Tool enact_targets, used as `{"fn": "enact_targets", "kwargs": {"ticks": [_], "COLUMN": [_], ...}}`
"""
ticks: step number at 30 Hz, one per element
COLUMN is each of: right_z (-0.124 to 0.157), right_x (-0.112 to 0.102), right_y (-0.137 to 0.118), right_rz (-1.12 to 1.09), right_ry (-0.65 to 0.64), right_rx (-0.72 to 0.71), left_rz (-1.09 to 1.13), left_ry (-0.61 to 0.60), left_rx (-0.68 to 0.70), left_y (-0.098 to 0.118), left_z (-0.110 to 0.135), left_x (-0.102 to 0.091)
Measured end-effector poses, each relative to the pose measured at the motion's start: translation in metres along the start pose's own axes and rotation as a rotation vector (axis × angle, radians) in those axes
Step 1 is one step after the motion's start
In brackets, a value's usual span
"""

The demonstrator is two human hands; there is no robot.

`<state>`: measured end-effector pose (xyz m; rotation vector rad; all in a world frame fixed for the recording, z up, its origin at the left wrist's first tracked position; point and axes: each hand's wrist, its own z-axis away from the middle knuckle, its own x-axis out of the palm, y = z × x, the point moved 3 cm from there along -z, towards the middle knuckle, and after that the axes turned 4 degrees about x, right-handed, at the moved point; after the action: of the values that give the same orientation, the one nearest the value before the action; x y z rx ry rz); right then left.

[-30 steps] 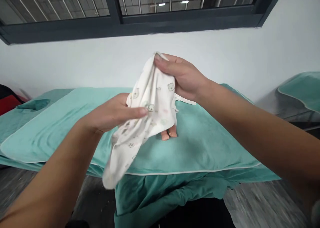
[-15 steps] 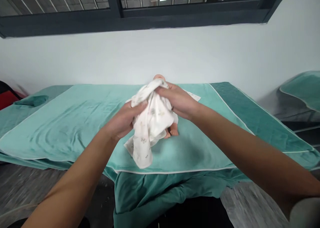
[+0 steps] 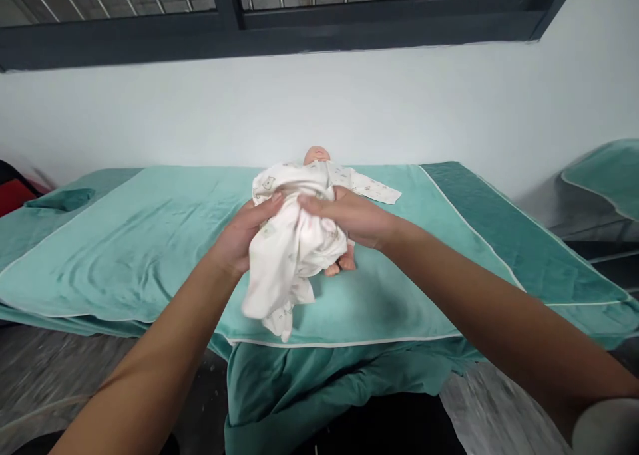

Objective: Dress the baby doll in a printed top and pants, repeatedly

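Bunched between my hands is a white printed baby garment (image 3: 287, 255), held up above the bed with its lower end hanging down. My left hand (image 3: 252, 225) grips its left side, thumb on top. Opposite, my right hand (image 3: 347, 215) pinches the gathered cloth from the right. Behind the garment a baby doll (image 3: 317, 154) lies on its back, its head toward the wall and its feet showing below the cloth. The doll wears a white printed top with one sleeve (image 3: 377, 187) spread to the right. The garment hides most of the doll's body.
A light green cover (image 3: 164, 235) with white piping lies over the bed, its front edge hanging down. A white wall (image 3: 200, 116) with a dark-framed barred window rises behind. At the far left sits a red and black item (image 3: 14, 192); green fabric (image 3: 604, 179) shows at right.
Both hands have lowered slightly with the garment, and the right hand has come closer to the left. More of the doll's head and top now shows; the hanging cloth has swung left.
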<state>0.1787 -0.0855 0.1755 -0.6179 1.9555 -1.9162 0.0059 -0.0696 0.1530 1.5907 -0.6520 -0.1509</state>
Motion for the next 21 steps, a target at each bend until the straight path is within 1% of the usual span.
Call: {"fn": "enact_targets", "kwargs": {"ticks": [3, 5, 7, 9, 11, 13, 17, 18, 19, 21], "right_z": [-0.009, -0.012, -0.010, -0.002, 0.009, 0.022, 0.047, 0.053, 0.058, 0.068], "right_x": [-0.007, -0.011, -0.017, -0.025, -0.035, -0.045, -0.054, -0.056, -0.058, -0.063], "right_y": [-0.006, -0.004, 0.004, 0.016, 0.029, 0.039, 0.054, 0.059, 0.066, 0.084], "right_rz": [-0.107, -0.157, -0.191, -0.207, -0.187, -0.122, 0.077, 0.109, 0.131, 0.172], "right_ry": [0.138, 0.201, 0.234, 0.247, 0.257, 0.234, 0.086, 0.092, 0.130, 0.278], "right_rx": [-0.111, -0.133, -0.126, -0.105, -0.046, 0.061, 0.296, 0.332, 0.359, 0.388], "left_rz": [-0.072, -0.103, -0.085, -0.037, 0.009, 0.030, -0.068, -0.113, -0.170, -0.330], "left_ry": [-0.065, -0.079, -0.045, 0.021, 0.069, 0.089, 0.068, 0.053, 0.034, -0.004], "left_rx": [-0.053, -0.074, -0.039, 0.019, 0.038, 0.007, -0.131, -0.166, -0.194, -0.214], "left_y": [-0.009, -0.011, -0.013, -0.016, -0.023, -0.035, -0.059, -0.064, -0.069, -0.077], "left_z": [-0.002, -0.004, -0.008, -0.013, -0.018, -0.020, -0.021, -0.022, -0.023, -0.025], "left_x": [-0.007, -0.007, -0.004, -0.001, 0.003, 0.007, 0.018, 0.021, 0.024, 0.030]}}
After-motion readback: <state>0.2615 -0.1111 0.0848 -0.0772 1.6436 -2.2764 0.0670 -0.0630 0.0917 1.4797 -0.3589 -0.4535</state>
